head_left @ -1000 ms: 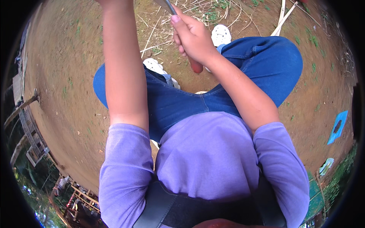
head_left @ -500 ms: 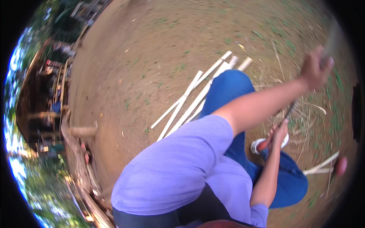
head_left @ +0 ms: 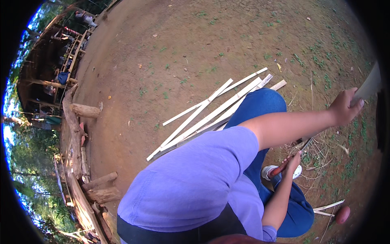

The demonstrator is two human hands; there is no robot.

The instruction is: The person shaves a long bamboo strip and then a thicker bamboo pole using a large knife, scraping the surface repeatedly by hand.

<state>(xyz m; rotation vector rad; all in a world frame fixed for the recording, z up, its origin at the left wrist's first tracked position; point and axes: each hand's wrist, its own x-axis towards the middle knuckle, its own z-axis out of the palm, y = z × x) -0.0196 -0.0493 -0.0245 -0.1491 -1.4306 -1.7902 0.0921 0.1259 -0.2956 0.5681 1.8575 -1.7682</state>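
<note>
My left hand [head_left: 345,107] is stretched far out to the right, closed round a pale flat strip [head_left: 370,84] like split bamboo that reaches the picture's edge. Lower down, my right hand [head_left: 289,163] grips a knife by its reddish-brown handle [head_left: 278,170]. Its dark narrow blade [head_left: 307,143] points up and away, passing partly behind my left forearm. Whether the blade touches the strip is hidden. Thin shavings [head_left: 319,156] lie on the ground near the blade.
Several pale bamboo slats [head_left: 211,107] lie left of my bent knee [head_left: 260,103]. A white shoe [head_left: 297,171] shows below the knife. Two short strips [head_left: 328,208] and a reddish oval object [head_left: 342,214] lie lower right. Logs [head_left: 75,134] and a wooden shelter [head_left: 46,77] stand left.
My left hand has moved right and slightly down with the strip. My right hand sits a little lower with the knife. The view has shifted, and the slats appear farther right.
</note>
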